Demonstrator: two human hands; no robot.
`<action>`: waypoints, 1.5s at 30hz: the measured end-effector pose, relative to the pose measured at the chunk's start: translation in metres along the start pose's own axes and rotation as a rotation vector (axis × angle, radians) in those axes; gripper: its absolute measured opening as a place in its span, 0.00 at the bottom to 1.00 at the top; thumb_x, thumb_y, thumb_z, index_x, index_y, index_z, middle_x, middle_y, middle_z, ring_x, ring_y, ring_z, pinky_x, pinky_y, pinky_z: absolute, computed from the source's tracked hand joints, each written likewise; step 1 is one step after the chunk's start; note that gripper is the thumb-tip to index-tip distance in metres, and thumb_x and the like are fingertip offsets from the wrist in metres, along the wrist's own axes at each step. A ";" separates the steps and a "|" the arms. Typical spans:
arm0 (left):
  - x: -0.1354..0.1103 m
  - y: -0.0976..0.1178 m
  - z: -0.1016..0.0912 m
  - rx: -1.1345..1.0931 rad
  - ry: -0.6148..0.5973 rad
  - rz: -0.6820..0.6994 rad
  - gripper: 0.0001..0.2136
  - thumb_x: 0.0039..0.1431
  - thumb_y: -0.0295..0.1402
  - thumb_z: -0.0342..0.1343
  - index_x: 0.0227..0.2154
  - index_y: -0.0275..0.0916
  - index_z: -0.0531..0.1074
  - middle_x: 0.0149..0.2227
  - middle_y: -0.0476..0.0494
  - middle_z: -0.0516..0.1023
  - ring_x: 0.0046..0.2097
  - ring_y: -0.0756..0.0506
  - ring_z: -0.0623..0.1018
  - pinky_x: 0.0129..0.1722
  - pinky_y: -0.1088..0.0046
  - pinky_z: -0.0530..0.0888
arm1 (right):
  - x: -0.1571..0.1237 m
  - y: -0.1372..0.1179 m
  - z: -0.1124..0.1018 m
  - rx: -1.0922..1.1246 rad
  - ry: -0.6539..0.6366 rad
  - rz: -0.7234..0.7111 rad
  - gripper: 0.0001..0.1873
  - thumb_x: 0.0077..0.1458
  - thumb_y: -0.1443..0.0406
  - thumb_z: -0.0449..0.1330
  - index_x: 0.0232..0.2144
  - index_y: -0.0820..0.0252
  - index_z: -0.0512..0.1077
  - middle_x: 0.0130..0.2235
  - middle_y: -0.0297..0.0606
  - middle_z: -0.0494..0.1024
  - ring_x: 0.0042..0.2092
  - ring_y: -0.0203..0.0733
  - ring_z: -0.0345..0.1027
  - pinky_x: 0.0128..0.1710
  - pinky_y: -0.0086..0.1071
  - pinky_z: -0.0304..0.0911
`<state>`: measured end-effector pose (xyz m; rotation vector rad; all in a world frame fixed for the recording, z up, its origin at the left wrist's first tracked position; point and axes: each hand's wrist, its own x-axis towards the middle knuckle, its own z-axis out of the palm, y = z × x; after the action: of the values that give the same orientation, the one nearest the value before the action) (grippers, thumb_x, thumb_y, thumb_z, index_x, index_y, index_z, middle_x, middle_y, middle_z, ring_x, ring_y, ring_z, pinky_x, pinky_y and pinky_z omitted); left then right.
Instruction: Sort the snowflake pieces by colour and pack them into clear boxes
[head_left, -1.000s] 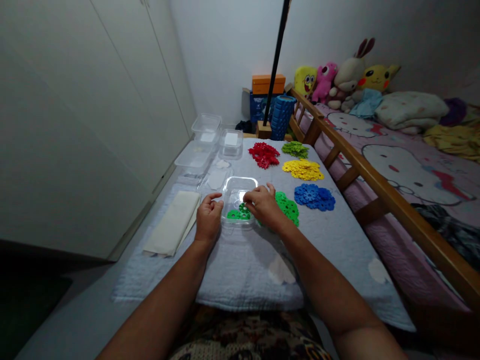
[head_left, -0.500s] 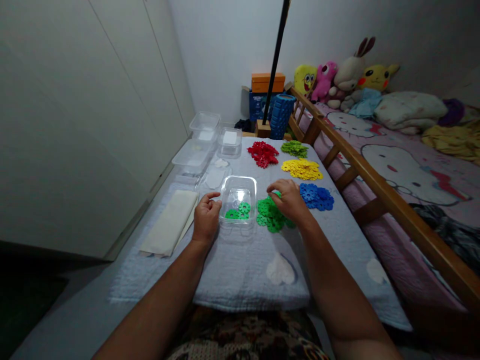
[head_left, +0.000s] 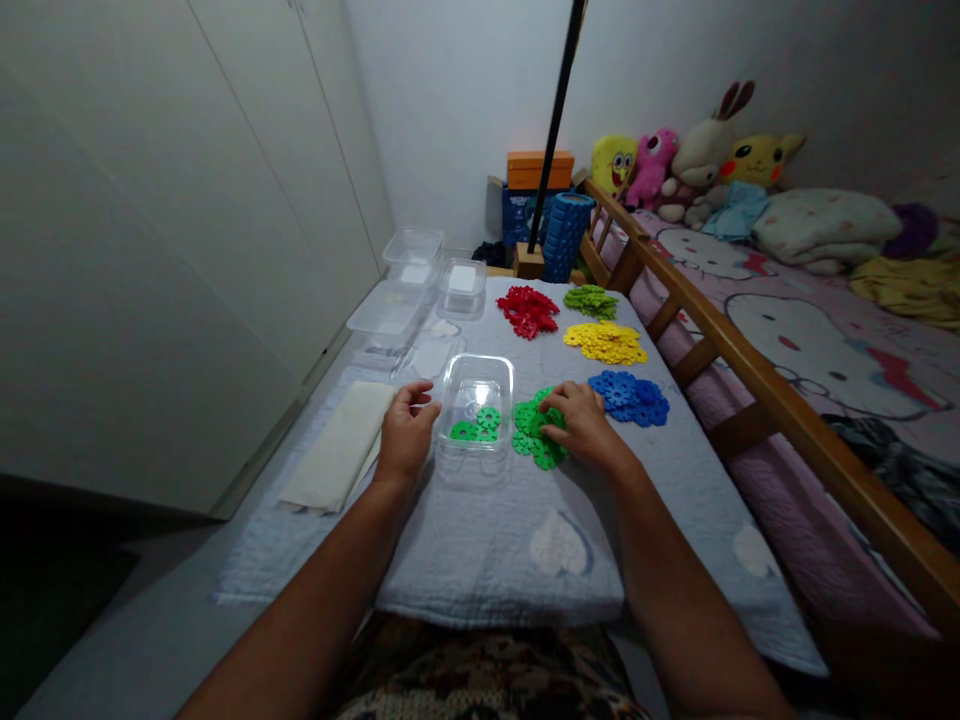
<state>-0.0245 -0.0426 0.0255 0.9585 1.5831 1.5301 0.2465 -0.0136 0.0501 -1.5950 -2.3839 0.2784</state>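
Observation:
A clear plastic container (head_left: pixel 478 372) sits on a pale quilted mat (head_left: pixel 480 540) and holds a few dark green snowflake discs (head_left: pixel 474 426). My left hand (head_left: pixel 405 432) rests against the container's left side, fingers curled on its rim. My right hand (head_left: pixel 582 424) lies on the pile of green discs (head_left: pixel 531 430) just right of the container, fingers bent down and pinching at the pieces. A blue disc pile (head_left: pixel 630 394) lies right beside that hand.
Further back lie red (head_left: pixel 528 308), light green (head_left: pixel 590 298) and yellow (head_left: pixel 606 340) disc piles. Empty clear containers and lids (head_left: pixel 412 290) stand at the back left, a folded cream cloth (head_left: pixel 337 455) at the left. A wooden bed rail (head_left: pixel 757 385) runs along the right.
My right hand left the container, swept over the green pile and dragged it closer to the container. My left hand stayed at the container's side.

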 end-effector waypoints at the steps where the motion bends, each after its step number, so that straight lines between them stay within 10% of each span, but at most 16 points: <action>1: 0.001 0.004 0.000 0.019 -0.008 -0.009 0.20 0.46 0.35 0.63 0.44 0.38 0.75 0.39 0.45 0.72 0.35 0.49 0.70 0.33 0.74 0.67 | 0.000 0.001 0.000 0.037 0.008 0.001 0.11 0.54 0.66 0.66 0.41 0.53 0.80 0.48 0.43 0.75 0.53 0.54 0.64 0.54 0.48 0.57; 12: 0.040 -0.003 0.020 0.135 -0.040 -0.003 0.21 0.47 0.31 0.62 0.46 0.40 0.71 0.48 0.42 0.72 0.46 0.45 0.73 0.49 0.66 0.70 | 0.015 -0.017 -0.013 0.678 0.143 0.031 0.05 0.56 0.62 0.62 0.32 0.56 0.77 0.35 0.34 0.80 0.38 0.42 0.72 0.43 0.35 0.63; 18: 0.042 -0.012 0.018 -0.064 -0.118 -0.041 0.23 0.45 0.35 0.61 0.47 0.39 0.68 0.30 0.53 0.70 0.26 0.52 0.68 0.27 0.76 0.64 | 0.041 -0.065 -0.013 0.309 0.074 -0.084 0.04 0.56 0.69 0.64 0.35 0.57 0.78 0.35 0.36 0.81 0.42 0.43 0.70 0.50 0.39 0.56; 30: 0.033 -0.007 0.022 -0.199 -0.222 -0.049 0.20 0.44 0.35 0.62 0.43 0.38 0.70 0.19 0.62 0.60 0.20 0.54 0.59 0.21 0.78 0.55 | 0.062 -0.100 0.016 -0.151 -0.151 -0.195 0.15 0.65 0.68 0.53 0.40 0.56 0.81 0.38 0.45 0.82 0.47 0.51 0.69 0.61 0.54 0.44; 40: 0.034 -0.006 0.022 -0.171 -0.201 -0.024 0.20 0.45 0.36 0.62 0.44 0.36 0.72 0.19 0.61 0.61 0.20 0.54 0.58 0.22 0.77 0.55 | 0.051 -0.043 -0.020 0.040 0.093 -0.030 0.11 0.61 0.69 0.59 0.43 0.55 0.79 0.47 0.41 0.82 0.51 0.50 0.68 0.55 0.44 0.54; 45: 0.034 -0.005 0.022 -0.190 -0.195 -0.028 0.21 0.44 0.37 0.62 0.43 0.36 0.71 0.18 0.62 0.60 0.20 0.54 0.58 0.21 0.77 0.54 | 0.027 -0.001 -0.030 -0.024 0.005 0.034 0.09 0.58 0.68 0.63 0.41 0.56 0.79 0.43 0.42 0.80 0.48 0.49 0.68 0.49 0.39 0.57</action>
<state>-0.0206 -0.0017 0.0201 0.9431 1.2855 1.4890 0.2455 0.0120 0.0821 -1.6462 -2.3675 0.2526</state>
